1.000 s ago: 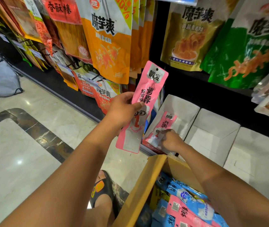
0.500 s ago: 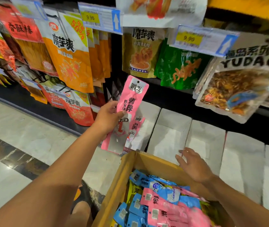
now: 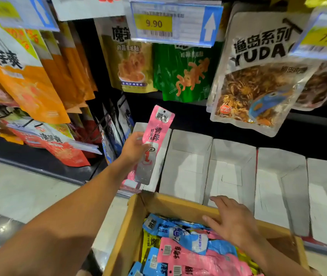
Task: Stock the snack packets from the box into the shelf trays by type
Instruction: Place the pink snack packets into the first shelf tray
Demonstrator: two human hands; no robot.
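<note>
Since half a second before, the right hand (image 3: 232, 222) had been brought off the far rim of the cardboard box (image 3: 132, 232). It was now held lower, palm down over the packets inside, with the fingers straight and slightly spread. Whether the packets were touched could not be told. The pink packet (image 3: 156, 144) was still held upright in the left hand (image 3: 133, 148), pinched with the thumb on its front and the fingers behind. As before, it was kept in front of the leftmost tray (image 3: 163, 168).

One packet was held in the hand. Five white trays (image 3: 188, 170) were counted side by side on the low shelf just behind the box, and a little pink was seen at the bottom of the leftmost one. In the box, at least two pink packets (image 3: 196, 257) and at least four blue packets (image 3: 188, 234) were made out. Yellow packets (image 3: 150, 242) were seen in two places, all lying mixed together. Above, three price tags (image 3: 170, 22) were counted: two were read as 9.90 and 7.00, and the third was too blurred to be read.
</note>
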